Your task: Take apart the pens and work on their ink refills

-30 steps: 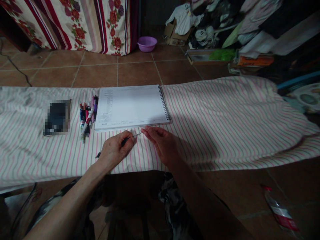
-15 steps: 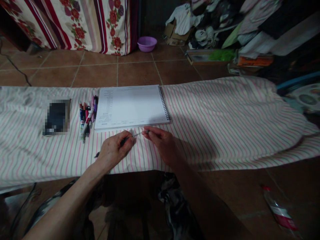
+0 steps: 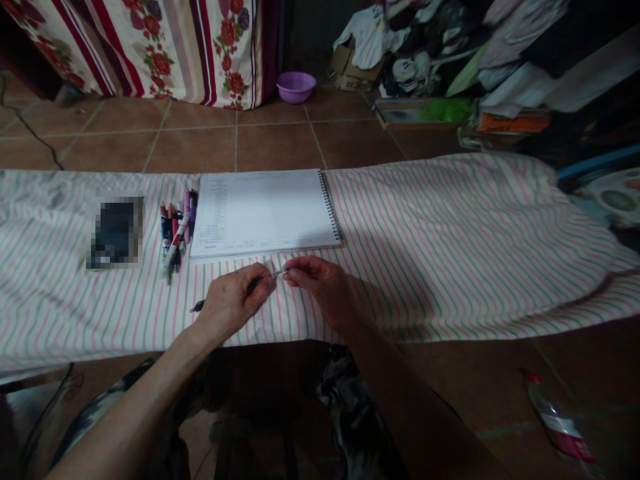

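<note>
My left hand (image 3: 235, 297) is closed around a dark pen (image 3: 199, 307), whose back end sticks out below the wrist side. A thin, light refill-like tip (image 3: 276, 273) points out of this grip toward the right. My right hand (image 3: 320, 283) pinches a small pen part at that tip, mostly hidden by thumb and fingers. Just beyond both hands lies a spiral-bound pad (image 3: 273, 210) with a blank white page and a printed left margin. Both hands are over the striped cloth (image 3: 410, 240), near its front edge.
Several pens (image 3: 175, 233) lie bunched left of the pad, and a blurred dark phone-like object (image 3: 113, 233) is farther left. On the tiled floor are a purple basin (image 3: 296, 88), a cardboard box (image 3: 347, 70) and a bottle (image 3: 557, 420) with a red cap.
My right fingers have turned slightly and come nearer the left hand, so the dark end of the small part no longer shows. More of the pen's back end is visible.
</note>
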`<state>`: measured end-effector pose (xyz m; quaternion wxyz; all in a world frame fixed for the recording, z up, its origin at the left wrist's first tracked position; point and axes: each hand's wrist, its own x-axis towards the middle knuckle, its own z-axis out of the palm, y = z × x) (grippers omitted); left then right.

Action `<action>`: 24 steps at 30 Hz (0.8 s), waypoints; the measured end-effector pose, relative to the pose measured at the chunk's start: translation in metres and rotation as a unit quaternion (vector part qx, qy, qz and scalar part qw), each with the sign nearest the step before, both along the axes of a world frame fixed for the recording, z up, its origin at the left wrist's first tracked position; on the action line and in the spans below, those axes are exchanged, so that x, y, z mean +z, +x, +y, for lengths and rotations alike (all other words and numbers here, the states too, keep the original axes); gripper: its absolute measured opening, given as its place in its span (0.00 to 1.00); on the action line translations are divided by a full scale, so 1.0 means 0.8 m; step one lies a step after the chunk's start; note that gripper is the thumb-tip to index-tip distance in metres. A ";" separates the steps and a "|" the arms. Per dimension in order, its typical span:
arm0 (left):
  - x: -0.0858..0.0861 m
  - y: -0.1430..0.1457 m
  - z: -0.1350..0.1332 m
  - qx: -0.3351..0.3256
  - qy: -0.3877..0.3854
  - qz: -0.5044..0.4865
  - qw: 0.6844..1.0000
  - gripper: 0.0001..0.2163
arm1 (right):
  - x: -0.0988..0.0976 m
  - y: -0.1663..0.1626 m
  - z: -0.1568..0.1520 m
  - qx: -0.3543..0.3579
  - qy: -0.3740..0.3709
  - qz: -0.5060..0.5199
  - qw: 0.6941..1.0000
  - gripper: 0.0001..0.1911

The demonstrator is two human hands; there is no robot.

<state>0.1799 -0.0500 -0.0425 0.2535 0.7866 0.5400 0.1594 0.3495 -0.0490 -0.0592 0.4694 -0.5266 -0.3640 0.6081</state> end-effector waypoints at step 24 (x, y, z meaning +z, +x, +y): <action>0.004 0.005 0.002 -0.012 0.005 0.046 0.999 0.10 | -0.007 -0.002 0.002 0.011 -0.006 0.038 0.999 0.05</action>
